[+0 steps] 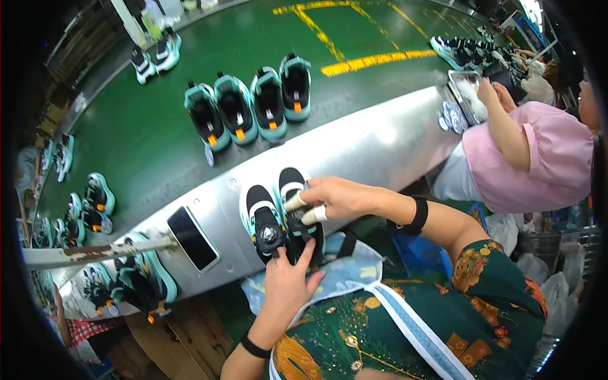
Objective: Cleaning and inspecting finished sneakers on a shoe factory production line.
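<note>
Side by side on the metal ledge in front of me stand two black, white and mint sneakers, toes pointing away: a left sneaker and a right sneaker. A round dark disc with a pale mark lies at the left sneaker's opening. My left hand has its fingers spread, one fingertip by the disc and another on the right sneaker's heel end. From the right, my right hand closes on the upper of the right sneaker. Pale covers sit on two of its digits; the exact grip is partly hidden.
Several matching sneakers stand in a row on the green surface beyond the ledge. A phone and more sneakers lie left, beside a worn metal bar. A co-worker in pink sits at the right.
</note>
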`<state>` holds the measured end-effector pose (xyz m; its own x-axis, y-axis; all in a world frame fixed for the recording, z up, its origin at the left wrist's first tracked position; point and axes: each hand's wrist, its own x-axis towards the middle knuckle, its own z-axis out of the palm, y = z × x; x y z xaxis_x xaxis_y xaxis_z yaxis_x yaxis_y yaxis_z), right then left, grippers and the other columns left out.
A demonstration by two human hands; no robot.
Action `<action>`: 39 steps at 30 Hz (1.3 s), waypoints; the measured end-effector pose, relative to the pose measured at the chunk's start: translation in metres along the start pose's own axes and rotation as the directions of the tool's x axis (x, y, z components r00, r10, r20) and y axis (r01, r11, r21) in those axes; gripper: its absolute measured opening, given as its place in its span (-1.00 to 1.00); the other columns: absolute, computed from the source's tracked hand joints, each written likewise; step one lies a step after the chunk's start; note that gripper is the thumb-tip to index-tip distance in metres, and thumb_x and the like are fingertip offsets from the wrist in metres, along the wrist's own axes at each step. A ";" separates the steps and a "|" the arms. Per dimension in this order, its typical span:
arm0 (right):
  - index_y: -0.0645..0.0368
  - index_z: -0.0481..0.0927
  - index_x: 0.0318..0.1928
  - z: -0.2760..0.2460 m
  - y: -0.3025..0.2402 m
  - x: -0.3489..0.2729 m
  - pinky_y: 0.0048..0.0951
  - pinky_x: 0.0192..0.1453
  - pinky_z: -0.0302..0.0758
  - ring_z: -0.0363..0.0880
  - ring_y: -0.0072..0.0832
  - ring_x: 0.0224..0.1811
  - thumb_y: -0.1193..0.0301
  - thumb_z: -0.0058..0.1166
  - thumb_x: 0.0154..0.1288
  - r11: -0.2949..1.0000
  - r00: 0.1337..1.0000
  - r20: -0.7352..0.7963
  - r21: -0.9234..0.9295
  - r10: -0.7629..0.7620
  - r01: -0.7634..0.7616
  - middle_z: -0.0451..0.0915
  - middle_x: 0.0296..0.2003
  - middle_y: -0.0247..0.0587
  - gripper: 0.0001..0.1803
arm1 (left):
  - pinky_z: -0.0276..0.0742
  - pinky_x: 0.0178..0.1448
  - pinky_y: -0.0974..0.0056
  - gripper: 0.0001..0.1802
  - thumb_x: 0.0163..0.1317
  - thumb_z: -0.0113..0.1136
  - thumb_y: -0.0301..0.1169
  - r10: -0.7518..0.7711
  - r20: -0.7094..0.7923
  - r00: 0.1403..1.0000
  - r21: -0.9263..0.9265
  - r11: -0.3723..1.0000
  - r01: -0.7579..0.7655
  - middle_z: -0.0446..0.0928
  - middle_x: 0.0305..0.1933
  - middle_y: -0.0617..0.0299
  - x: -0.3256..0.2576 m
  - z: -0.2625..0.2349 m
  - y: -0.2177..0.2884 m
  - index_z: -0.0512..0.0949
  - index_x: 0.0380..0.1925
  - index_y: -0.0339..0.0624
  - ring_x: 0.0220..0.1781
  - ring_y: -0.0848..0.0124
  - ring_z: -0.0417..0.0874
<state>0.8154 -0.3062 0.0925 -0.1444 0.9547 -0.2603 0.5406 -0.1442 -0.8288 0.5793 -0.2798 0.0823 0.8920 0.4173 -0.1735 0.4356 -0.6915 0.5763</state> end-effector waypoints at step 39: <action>0.09 0.56 -0.32 -0.011 0.057 0.086 -0.08 -0.29 0.51 0.61 -0.04 -0.29 0.33 0.19 -0.13 0.928 0.981 -0.129 -0.362 -0.146 0.090 0.60 -0.43 -0.06 -0.72 | 0.48 -0.03 0.12 -0.78 0.20 0.04 -0.53 0.151 -0.181 0.972 0.066 0.988 -0.141 0.58 -0.21 -0.02 0.102 -0.055 -0.090 0.57 -0.17 -0.20 -0.14 0.04 0.59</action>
<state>0.8431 -0.2291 0.0280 -0.1139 0.9910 -0.0709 0.7885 0.0467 -0.6133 0.6245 -0.1423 0.0563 0.9110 0.4076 0.0631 0.3120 -0.7811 0.5408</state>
